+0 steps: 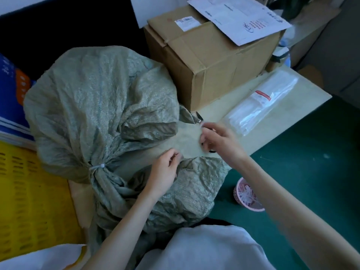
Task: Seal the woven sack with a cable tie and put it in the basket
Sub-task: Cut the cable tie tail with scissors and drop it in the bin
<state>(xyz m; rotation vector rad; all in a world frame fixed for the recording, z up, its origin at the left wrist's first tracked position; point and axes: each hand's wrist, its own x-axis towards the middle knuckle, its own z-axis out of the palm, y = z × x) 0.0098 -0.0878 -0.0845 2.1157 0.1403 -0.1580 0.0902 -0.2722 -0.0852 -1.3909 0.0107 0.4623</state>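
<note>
pinching hands [191,151] on sack [101,106] flap edge, beside box [210,61]

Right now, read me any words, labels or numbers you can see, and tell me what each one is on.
No text is legible.
White label on the cardboard box: blurred.
Printed sheet on the box: print and handwriting, too blurred.
Red-and-white label on the clear plastic packet: too small.
Blue board: white marks, unreadable.

Beyond where we hold on, a pale tabletop [303,90] carries a taped cardboard box [210,59] topped with printed papers [239,18]. Right of our grip and below it lies dark green floor [311,152], dimly lit.
</note>
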